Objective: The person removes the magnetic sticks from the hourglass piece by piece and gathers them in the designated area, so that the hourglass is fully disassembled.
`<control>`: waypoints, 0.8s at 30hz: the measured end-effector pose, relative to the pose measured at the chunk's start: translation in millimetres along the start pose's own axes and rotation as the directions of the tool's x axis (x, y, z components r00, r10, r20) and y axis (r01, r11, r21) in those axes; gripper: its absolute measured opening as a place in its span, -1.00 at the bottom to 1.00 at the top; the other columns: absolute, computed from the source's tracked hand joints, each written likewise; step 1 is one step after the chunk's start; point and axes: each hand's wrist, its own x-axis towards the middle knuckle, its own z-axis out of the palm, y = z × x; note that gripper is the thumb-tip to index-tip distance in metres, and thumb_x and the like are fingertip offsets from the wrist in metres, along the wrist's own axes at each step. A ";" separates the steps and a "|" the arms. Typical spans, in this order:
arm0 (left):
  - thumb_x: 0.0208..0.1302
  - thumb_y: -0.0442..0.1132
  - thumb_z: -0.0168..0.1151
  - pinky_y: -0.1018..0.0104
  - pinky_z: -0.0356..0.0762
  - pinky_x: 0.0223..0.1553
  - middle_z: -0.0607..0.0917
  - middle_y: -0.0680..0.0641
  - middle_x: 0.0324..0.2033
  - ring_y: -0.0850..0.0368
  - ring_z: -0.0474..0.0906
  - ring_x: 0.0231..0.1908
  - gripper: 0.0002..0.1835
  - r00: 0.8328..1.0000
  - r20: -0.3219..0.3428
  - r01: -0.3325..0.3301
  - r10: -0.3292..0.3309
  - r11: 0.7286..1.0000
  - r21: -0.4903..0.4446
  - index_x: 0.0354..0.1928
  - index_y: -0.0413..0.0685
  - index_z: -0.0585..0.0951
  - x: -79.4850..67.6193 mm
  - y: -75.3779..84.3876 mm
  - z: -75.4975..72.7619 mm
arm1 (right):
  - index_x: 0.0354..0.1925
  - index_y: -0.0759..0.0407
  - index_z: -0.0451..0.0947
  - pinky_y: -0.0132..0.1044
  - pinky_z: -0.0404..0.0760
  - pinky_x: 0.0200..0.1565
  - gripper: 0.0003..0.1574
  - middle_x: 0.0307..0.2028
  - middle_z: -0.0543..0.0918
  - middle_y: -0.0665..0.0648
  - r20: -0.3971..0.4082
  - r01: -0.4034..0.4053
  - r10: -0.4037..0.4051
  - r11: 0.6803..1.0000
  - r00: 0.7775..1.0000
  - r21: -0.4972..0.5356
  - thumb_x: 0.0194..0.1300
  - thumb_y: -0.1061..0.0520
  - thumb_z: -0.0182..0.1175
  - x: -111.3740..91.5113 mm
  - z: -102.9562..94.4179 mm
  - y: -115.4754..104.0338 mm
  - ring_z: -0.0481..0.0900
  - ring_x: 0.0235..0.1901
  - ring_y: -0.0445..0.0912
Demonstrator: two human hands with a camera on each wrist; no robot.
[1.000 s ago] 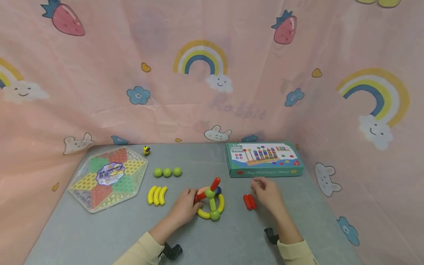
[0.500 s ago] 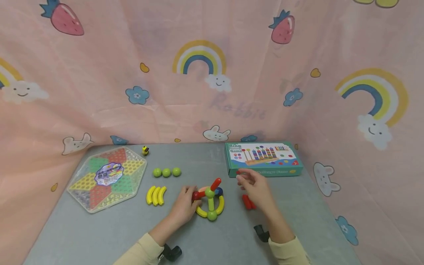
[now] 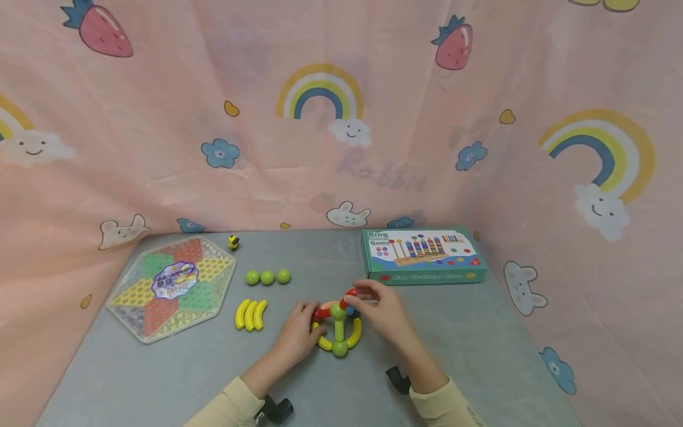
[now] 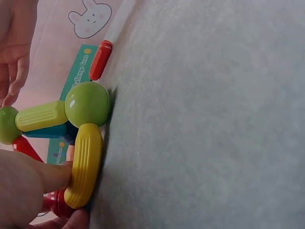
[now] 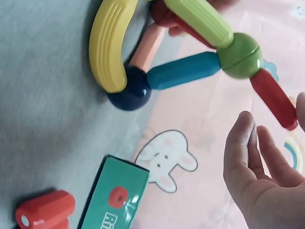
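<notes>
A ball-and-stick construction (image 3: 339,332) stands in front of me, with a ring of yellow curved sticks and green, red and dark blue balls. My left hand (image 3: 295,333) grips its left side. In the left wrist view the thumb presses on a yellow curved stick (image 4: 86,162) and fingertips lie by a red ball (image 4: 61,202). My right hand (image 3: 388,313) is at the top. Its thumb is right at the tip of a raised red stick (image 5: 274,98), while the other fingers are spread apart from it. This stick projects from the upper green ball (image 5: 241,56).
Loose red sticks (image 5: 45,210) lie to the right, hidden behind my right hand in the head view. Yellow curved sticks (image 3: 250,315) and green balls (image 3: 267,277) sit left. A hexagonal board (image 3: 173,287), a small bee figure (image 3: 233,242) and a green game box (image 3: 425,256) stand farther back.
My right hand has moved left, from beside the loose red sticks to the raised red stick on the construction. My left hand keeps its grip, and the construction has shifted slightly.
</notes>
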 end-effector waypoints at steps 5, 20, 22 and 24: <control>0.24 -0.22 0.44 0.13 0.55 -0.11 0.56 -0.17 0.00 0.06 0.54 -0.13 -0.40 1.000 -0.001 -0.013 0.013 1.000 0.007 0.28 -0.29 0.50 -2.8 -0.5 0.3 | 0.00 0.12 0.69 -0.16 0.73 -0.09 -0.58 -0.22 0.76 0.02 0.028 0.027 -0.027 1.000 0.999 0.012 0.22 -0.02 0.45 0.1 7.1 -0.7 0.73 -0.18 -0.08; 0.21 -0.26 0.45 0.04 0.56 -0.03 0.54 -0.18 0.03 -0.02 0.55 -0.06 -0.35 1.000 0.010 -0.004 0.004 1.000 -0.022 0.31 -0.31 0.46 -5.2 1.7 0.2 | -0.01 0.20 0.59 -0.13 0.71 -0.08 -0.78 -0.18 0.76 0.12 0.015 0.024 -0.023 0.998 1.000 -0.050 0.44 0.15 0.22 1.5 14.3 -4.9 0.69 -0.20 -0.02; 0.22 -0.28 0.44 -0.01 0.56 0.03 0.53 -0.22 0.07 -0.08 0.56 0.00 -0.34 1.000 0.011 -0.010 0.010 1.000 -0.025 0.33 -0.32 0.45 -5.3 0.7 0.3 | 0.04 0.22 0.58 -0.11 0.71 -0.04 -0.73 -0.15 0.76 0.12 -0.008 0.004 -0.004 0.999 1.000 -0.039 0.45 0.13 0.22 2.5 14.2 -3.8 0.69 -0.14 -0.04; 0.25 -0.30 0.41 -0.07 0.54 0.12 0.49 -0.27 0.15 -0.16 0.54 0.10 -0.32 1.000 0.014 -0.006 0.007 0.999 -0.044 0.38 -0.33 0.40 -5.1 -0.2 0.2 | 0.09 0.21 0.58 -0.11 0.69 -0.01 -0.67 -0.13 0.74 0.10 -0.037 -0.028 0.027 0.999 0.999 -0.025 0.45 0.09 0.22 4.2 13.2 -2.6 0.68 -0.08 -0.05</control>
